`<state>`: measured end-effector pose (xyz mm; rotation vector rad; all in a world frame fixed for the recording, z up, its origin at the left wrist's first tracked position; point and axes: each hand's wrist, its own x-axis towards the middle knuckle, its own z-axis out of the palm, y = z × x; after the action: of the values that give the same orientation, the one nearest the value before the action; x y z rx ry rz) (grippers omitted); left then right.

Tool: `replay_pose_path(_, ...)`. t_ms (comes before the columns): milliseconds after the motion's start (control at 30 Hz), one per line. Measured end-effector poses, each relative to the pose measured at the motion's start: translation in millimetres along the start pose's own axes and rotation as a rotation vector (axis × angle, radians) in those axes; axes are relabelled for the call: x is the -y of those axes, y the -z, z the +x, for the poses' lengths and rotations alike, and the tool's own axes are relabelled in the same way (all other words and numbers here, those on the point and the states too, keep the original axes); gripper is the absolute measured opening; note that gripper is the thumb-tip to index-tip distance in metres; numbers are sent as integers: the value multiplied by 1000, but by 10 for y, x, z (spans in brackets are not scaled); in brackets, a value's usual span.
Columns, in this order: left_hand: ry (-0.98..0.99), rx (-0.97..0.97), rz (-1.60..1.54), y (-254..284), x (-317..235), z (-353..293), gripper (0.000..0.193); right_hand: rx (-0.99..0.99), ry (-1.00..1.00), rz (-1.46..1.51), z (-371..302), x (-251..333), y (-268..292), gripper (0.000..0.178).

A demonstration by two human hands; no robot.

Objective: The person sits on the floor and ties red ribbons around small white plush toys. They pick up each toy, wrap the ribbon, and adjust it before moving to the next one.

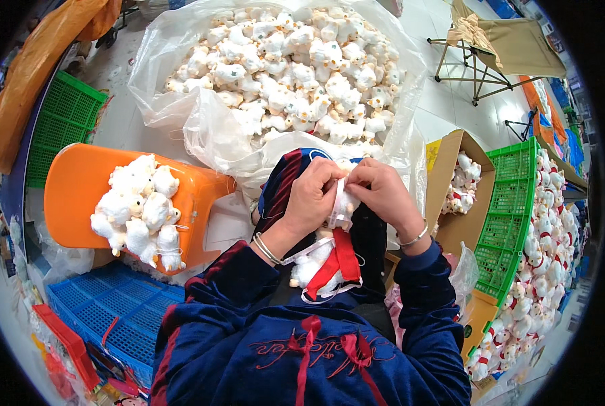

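Observation:
Over my lap, my left hand [309, 201] and my right hand [386, 195] are close together, both closed in a pinch. Between them runs a narrow white ribbon [337, 205], held against a small white plush toy [345, 220] that my fingers partly cover. Lower on my lap lies another white plush toy [308, 269], with a wide red ribbon [346, 254] beside and partly over it. A thin pale ribbon trails from my left wrist area across the lap. Which fingertips touch the toy itself is hidden.
Ahead, a big clear plastic bag [204, 122] holds many white plush toys. An orange stool [79, 196] at left carries several more. Blue crates [113, 311] stand below it. At right are a cardboard box [475, 223], a green crate [509, 210] and piled toys with red trim [536, 271].

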<state>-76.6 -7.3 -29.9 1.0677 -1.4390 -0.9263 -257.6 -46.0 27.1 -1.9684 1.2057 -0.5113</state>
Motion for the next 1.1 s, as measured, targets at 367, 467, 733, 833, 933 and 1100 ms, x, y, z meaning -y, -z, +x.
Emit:
replay_pose_path(367, -128, 70, 10, 26, 17, -24, 16, -157, 205, -66, -48, -97, -237, 21)
replay_pose_path(467, -143, 74, 15, 64, -9, -37, 18, 45, 86, 39, -78, -46, -6, 17)
replay_pose_path(733, -150, 82, 72, 128, -11, -28, 20, 183, -118, 209, -5, -93, 186, 11)
replay_pose_path(833, -146, 87, 109, 170, 1, -43, 20, 163, 12, 84, 6, -106, 244, 12)
replay_pose_path(933, -168, 96, 127, 166, 9, -36, 20, 77, 74, 249, -6, -237, 178, 16)
replay_pose_path(1100, -158, 117, 148, 170, -15, -35, 18, -10, -159, 727, -24, -161, 33, 18)
